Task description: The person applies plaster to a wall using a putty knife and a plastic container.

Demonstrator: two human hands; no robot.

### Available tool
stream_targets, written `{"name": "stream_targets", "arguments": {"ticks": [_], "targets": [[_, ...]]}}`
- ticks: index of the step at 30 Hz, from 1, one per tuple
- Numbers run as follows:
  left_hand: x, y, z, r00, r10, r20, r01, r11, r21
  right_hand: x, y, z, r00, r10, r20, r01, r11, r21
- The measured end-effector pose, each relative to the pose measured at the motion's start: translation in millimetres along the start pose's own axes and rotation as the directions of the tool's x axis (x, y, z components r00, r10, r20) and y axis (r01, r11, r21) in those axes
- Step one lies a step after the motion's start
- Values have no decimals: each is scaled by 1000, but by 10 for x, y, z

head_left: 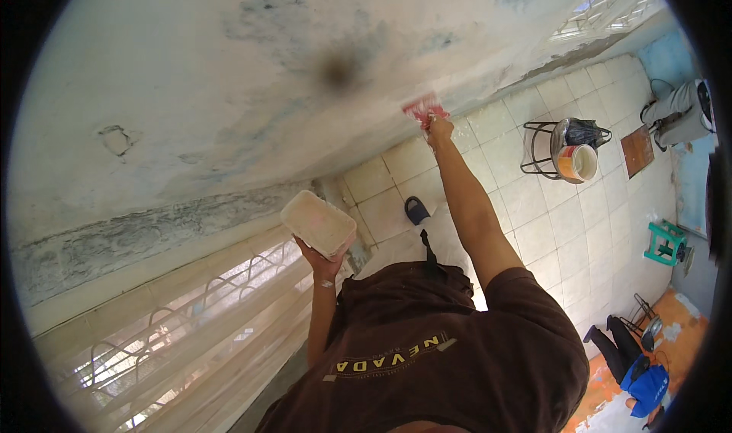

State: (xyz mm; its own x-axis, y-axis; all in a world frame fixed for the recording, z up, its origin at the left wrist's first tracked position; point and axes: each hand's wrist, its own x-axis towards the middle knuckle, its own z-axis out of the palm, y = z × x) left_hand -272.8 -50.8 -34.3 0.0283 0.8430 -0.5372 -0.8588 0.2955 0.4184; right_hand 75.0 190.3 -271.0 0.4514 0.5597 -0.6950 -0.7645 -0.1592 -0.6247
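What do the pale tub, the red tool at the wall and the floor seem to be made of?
The tub in the left hand looks like plastic: thin, matt, rounded corners, smeared pale. The red tool in the right hand is too blurred to tell, perhaps plastic with a flat blade. The floor looks like glazed ceramic tile: square joints, faint sheen.

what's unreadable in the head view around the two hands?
- Red tool at the wall: too small to tell its kind; the right hand covers its handle.
- Pale rectangular tub: only its underside shows, contents hidden; the left hand is partly behind it.
- Bucket in the metal stand: too small to tell what it holds.
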Motion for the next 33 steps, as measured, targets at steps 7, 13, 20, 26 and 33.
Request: {"name": "stream_targets", "arguments": {"ticks": [7, 13, 20, 26, 33], "targets": [[-30, -22, -133, 1000, -17, 1, 17, 999, -35, -531, -813, 262, 709, -660, -249, 558, 741, -374], [39, -84, -105, 998, 32, 59, -31, 999, -23, -1771, -1221, 1451, 531, -847, 22, 706, 428, -565], [-7, -96, -100, 999, -3, 41, 2, 999, 34, -3362, -33, 1498, 350, -706, 615, 930, 181, -321], [50, -74, -179, 996, -18, 90, 20, 1000, -23, -2236, -271, 681, 378, -821, 428, 902, 221, -371], [-125, -87, -322, 998, 18, 58, -12, 995, -104, -1821, -1615, 1252, 526, -851, 2, 765, 472, -439]]}}
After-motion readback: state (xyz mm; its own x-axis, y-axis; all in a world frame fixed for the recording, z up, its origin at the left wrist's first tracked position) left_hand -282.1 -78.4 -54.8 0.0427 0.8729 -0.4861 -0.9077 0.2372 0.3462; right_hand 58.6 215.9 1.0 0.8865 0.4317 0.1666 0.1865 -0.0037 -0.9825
